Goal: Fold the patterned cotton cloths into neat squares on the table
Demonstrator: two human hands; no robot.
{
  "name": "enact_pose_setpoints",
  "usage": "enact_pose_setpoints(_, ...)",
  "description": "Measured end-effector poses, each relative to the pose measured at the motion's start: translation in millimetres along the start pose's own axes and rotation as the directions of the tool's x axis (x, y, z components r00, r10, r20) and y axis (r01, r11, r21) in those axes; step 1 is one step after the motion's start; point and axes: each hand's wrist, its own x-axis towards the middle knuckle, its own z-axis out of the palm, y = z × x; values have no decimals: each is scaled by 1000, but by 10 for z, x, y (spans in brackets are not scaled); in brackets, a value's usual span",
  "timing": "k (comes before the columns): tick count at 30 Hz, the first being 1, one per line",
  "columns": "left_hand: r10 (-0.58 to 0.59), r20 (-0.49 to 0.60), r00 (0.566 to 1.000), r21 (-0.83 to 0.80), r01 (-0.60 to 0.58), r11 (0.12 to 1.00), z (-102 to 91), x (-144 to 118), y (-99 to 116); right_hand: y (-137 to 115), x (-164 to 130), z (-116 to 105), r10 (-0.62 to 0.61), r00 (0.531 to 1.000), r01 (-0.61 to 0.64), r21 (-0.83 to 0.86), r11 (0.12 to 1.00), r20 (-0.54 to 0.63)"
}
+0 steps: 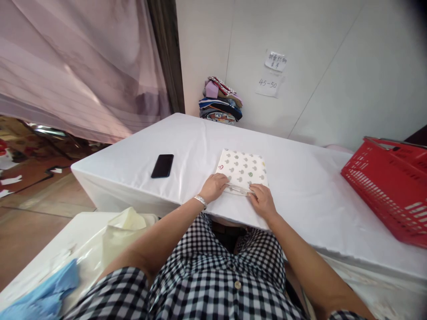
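A folded white cloth [242,166] with small grey, green and red prints lies on the white-covered table in front of me. Its layered near edge faces my body. My left hand [215,186] grips the near left corner, fingers curled over the fabric; a bracelet circles that wrist. At the near right corner, my right hand [262,200] pinches the layered edge between thumb and fingers. The cloth rests on the table between both hands.
A black phone [162,166] lies to the left on the table [126,151]. A red basket [387,186] stands at the right. Folded clothes [220,102] are piled by the wall. Beside me at left, a low white surface [83,222] carries blue cloth [50,291].
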Motion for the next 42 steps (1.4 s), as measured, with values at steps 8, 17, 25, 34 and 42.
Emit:
enact_pose_setpoints(8, 7, 76, 997, 4, -8, 1000, -106, 94, 11, 9, -5, 7, -10, 1000, 10, -5, 1000, -14)
enact_pose_setpoints(17, -32, 25, 999, 42, 31, 999, -26, 37, 30, -5, 2, -4, 4, 1000, -4, 8, 1000, 0)
enact_pose_setpoints(25, -63, -13, 998, 45, 64, 997, -30, 46, 56, -4, 11, -5, -5, 1000, 6, 39, 999, -30)
enact_pose_setpoints(34, -37, -113, 993, -9, 37, 999, -13, -11, 157, -9, 7, -5, 13, 1000, -13, 28, 1000, -6)
enact_pose_setpoints(42, 15, -19, 1000, 96, -13, 995, 17, -31, 192, -26, 8, -4, 22, 1000, -22, 21, 1000, -5)
